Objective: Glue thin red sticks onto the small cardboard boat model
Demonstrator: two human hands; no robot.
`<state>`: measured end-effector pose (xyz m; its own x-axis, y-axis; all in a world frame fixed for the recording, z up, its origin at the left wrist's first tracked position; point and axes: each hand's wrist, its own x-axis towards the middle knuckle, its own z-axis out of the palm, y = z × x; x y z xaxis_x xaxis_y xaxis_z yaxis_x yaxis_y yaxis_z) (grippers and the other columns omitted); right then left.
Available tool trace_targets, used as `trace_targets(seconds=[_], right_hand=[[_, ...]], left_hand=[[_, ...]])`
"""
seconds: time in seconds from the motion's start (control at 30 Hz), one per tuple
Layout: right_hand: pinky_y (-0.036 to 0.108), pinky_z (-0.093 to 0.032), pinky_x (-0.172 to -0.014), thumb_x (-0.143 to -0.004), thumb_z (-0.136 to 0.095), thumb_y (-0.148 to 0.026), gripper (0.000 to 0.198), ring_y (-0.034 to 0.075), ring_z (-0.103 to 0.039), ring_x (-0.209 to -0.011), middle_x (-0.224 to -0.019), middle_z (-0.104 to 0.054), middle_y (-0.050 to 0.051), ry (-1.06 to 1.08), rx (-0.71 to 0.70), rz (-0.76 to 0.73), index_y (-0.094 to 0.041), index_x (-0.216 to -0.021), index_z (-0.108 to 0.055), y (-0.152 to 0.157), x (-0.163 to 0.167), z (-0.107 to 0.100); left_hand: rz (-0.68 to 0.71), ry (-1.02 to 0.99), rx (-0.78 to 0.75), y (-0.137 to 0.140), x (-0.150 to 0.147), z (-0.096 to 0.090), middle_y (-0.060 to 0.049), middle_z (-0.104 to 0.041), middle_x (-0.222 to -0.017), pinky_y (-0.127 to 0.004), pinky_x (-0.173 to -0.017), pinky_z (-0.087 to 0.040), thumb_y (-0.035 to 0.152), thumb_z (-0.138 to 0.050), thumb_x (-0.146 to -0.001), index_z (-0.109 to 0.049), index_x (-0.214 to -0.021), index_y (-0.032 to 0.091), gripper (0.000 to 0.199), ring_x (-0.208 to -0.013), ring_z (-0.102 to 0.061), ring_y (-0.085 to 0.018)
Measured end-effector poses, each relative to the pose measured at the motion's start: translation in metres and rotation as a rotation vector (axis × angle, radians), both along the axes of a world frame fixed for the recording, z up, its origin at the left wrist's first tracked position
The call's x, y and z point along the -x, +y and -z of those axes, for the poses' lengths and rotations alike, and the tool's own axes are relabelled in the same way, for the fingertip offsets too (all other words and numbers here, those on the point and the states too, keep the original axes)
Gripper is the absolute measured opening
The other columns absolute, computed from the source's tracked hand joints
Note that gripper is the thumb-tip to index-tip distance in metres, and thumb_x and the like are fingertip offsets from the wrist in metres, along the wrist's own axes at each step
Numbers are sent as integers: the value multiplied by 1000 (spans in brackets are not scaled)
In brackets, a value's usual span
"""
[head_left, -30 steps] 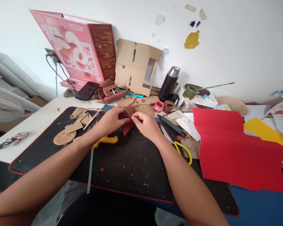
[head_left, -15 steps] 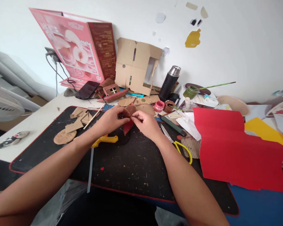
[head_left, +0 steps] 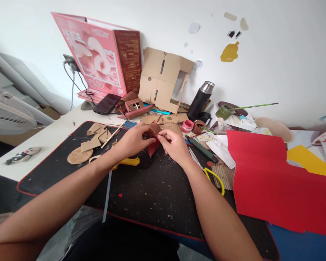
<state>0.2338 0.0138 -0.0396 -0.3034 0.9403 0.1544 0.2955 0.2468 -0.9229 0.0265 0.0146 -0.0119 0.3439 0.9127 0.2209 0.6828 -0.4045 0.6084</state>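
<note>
My left hand (head_left: 137,140) grips a small red and brown craft piece (head_left: 153,148) that looks like paper or cardboard, thumb and fingers closed around its edge. My right hand (head_left: 174,145) is pinched at the piece's right side, fingertips touching or almost touching it; whether anything small is between them is too fine to tell. Below the left wrist lies a yellow glue gun (head_left: 129,161), partly covered by the arm, with a long pale glue stick (head_left: 107,195) running toward the mat's front edge. Behind the hands stands a small reddish cardboard boat model (head_left: 136,108).
Yellow-handled scissors (head_left: 216,178) and a dark green cutter (head_left: 202,148) lie right of my right hand, beside a large red sheet (head_left: 260,181). Paint jars (head_left: 187,125) and a black flask (head_left: 201,100) stand behind. Cardboard scraps (head_left: 93,141) lie left on the black mat (head_left: 152,203).
The whole view has shifted, so things appear a little further right. My right fingers have moved slightly away from my left fingers; the left hand keeps its hold on the craft piece.
</note>
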Motion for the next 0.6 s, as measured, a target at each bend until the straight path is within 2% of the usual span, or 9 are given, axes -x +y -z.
trace_targets(seconds=[0.13,0.33,0.6], right_hand=[[28,-40,-48,-100,-63,-40,17,13,-51,-42,-57,-57,-7,50,-5,10,-24,-101,-68,0,0,-1],[28,-40,-45,-100,-66,-46,22,14,-52,-41,-55,-57,-7,82,9,40,-25,-102,-69,-1,-1,-1],[27,-39,-43,-100,-66,-51,27,13,-52,-40,-56,-57,-6,84,9,37,-25,-104,-70,-3,0,-5]], left_hand=[[-6,-9,-17,-2,-2,-4,-6,-74,-99,-40,-91,-54,37,-68,-94,-75,-92,21,17,-97,-71,-27],[17,-97,56,-2,-5,-9,-4,-82,-99,-38,-90,-54,38,-67,-94,-80,-95,24,19,-95,-74,-26],[-23,-188,100,-6,-8,-14,-2,-81,-93,-36,-87,-56,42,-64,-91,-75,-84,23,23,-85,-72,-23]])
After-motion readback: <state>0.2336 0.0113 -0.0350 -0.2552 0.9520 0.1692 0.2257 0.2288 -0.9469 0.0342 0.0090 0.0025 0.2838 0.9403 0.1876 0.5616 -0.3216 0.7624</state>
